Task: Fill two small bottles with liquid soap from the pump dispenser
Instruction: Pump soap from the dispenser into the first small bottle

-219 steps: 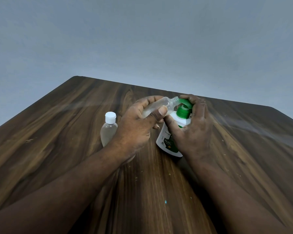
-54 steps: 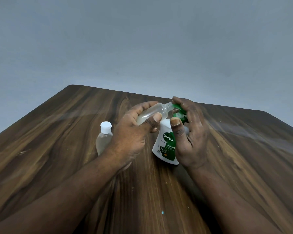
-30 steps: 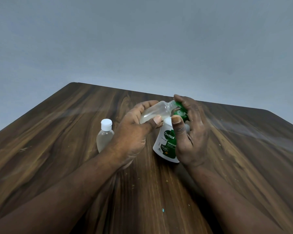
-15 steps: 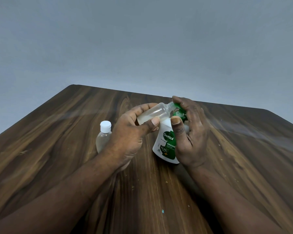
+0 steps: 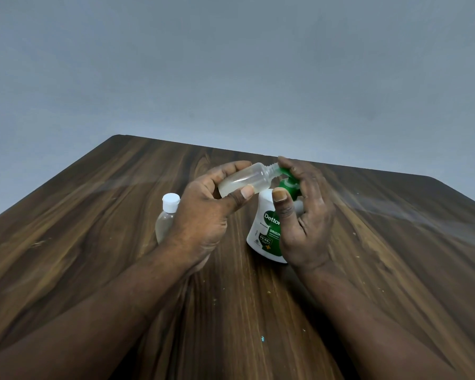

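Note:
My left hand grips a small clear uncapped bottle, tilted nearly on its side, its threaded mouth against the green nozzle of the pump dispenser. Pale liquid lies in the bottle's lower part. The white dispenser with a green label stands on the wooden table. My right hand wraps around the dispenser from the right, fingers over the green pump head, thumb on the front. A second small clear bottle with a white cap stands upright left of my left hand, partly hidden by it.
The dark wooden table carries small crumbs and specks near its front and right side. Its far edge runs just behind the dispenser, with a plain grey wall beyond.
The pale liquid in the tilted bottle has risen since the oldest frame. Both hands and the dispenser stay almost in place, with small shifts of the view.

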Motion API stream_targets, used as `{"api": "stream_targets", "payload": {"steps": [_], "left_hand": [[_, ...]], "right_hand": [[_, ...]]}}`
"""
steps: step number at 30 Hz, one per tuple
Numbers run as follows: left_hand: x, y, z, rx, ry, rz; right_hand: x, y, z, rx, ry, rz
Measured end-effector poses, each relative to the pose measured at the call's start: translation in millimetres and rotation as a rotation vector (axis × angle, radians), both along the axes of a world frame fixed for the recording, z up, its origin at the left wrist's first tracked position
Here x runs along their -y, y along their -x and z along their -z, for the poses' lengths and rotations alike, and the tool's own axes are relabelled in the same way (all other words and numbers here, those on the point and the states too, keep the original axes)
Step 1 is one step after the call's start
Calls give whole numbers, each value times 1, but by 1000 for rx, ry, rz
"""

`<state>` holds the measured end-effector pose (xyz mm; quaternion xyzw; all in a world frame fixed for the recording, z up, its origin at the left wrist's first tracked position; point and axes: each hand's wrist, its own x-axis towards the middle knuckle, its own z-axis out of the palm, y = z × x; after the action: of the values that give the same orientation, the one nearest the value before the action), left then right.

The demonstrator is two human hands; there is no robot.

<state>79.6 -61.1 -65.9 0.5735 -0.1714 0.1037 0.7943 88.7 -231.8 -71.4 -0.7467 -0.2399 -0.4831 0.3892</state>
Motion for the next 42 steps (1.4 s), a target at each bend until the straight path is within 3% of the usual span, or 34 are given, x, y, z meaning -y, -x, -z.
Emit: {"api": "stream_targets", "payload": {"steps": [42], "left_hand": [[3,3,-1,-21,19,-12]], "right_hand": [[0,0,-1,-36,-9,-1]]}}
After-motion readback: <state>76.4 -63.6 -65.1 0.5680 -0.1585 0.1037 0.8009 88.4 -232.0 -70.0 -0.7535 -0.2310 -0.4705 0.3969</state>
